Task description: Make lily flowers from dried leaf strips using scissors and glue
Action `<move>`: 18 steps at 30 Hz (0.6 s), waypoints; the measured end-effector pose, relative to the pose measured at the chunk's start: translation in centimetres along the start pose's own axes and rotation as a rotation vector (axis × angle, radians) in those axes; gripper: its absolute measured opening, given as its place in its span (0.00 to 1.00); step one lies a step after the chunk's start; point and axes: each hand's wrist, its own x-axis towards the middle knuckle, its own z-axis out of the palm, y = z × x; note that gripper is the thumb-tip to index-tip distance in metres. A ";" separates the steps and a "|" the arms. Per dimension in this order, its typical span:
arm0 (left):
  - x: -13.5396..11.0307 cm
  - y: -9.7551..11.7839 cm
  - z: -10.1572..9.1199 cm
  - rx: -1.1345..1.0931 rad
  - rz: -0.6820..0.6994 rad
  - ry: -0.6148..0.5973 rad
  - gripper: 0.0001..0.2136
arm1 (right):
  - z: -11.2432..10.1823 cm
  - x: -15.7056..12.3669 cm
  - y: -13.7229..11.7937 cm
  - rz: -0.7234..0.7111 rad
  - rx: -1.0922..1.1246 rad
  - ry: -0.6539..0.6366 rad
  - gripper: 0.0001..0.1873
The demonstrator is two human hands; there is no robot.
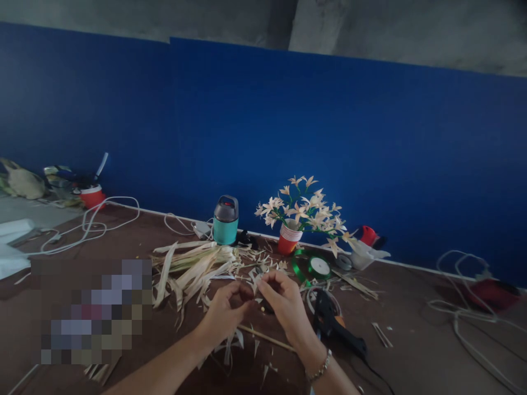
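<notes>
My left hand (231, 308) is closed in a pinch, its thumb and forefinger together; whatever lies between them is too small to make out. Close beside it, my right hand (286, 303) pinches too, with a small pale sliver showing at its fingertips. The two hands almost meet above the brown table. Just beyond them spreads a pile of dried corn husks (201, 269). Below the hands lies a thin stick (269, 338) among husk scraps. A black glue gun (335, 326) rests to the right of my right hand.
Husk flowers on green stems stand in stacked red paper cups (290, 241). Nearby are a green ribbon spool (319, 267), a teal-and-grey container (225, 227) and white cables (93, 225). A blue panel (263, 126) closes off the table's back. A blurred patch hides the left.
</notes>
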 end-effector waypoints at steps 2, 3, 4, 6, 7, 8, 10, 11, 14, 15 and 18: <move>-0.1 0.0 0.0 0.066 0.027 0.029 0.08 | 0.0 0.0 0.1 -0.012 -0.010 -0.003 0.10; -0.1 -0.1 0.0 0.087 0.030 0.042 0.08 | 0.0 0.0 0.1 -0.015 -0.013 -0.004 0.10; -0.1 -0.1 -0.1 0.103 0.030 0.051 0.08 | 0.0 0.0 0.1 -0.016 -0.016 -0.006 0.10; -0.2 -0.1 -0.1 0.118 0.024 0.063 0.07 | 0.1 0.0 0.1 -0.011 -0.010 -0.008 0.10; -0.2 -0.1 -0.1 0.118 0.021 0.067 0.07 | 0.1 0.0 0.1 -0.006 -0.002 -0.011 0.10; -0.2 -0.1 -0.1 0.117 0.017 0.071 0.07 | 0.1 -0.1 0.0 0.001 0.011 -0.010 0.11; -0.2 -0.1 -0.1 0.095 -0.008 0.071 0.08 | 0.1 -0.1 0.0 0.012 0.032 -0.003 0.11; -0.2 0.0 -0.1 0.074 -0.026 0.066 0.09 | 0.1 -0.1 0.0 0.014 0.036 0.004 0.12; -0.2 0.2 0.0 0.032 -0.051 0.054 0.09 | 0.1 -0.1 0.1 0.018 0.045 0.013 0.12; -0.2 0.2 0.0 0.022 -0.050 0.051 0.10 | 0.1 -0.1 0.2 0.027 0.051 0.009 0.12; -0.1 0.2 0.0 -0.016 -0.053 0.045 0.11 | 0.0 0.0 0.2 0.046 0.060 0.001 0.13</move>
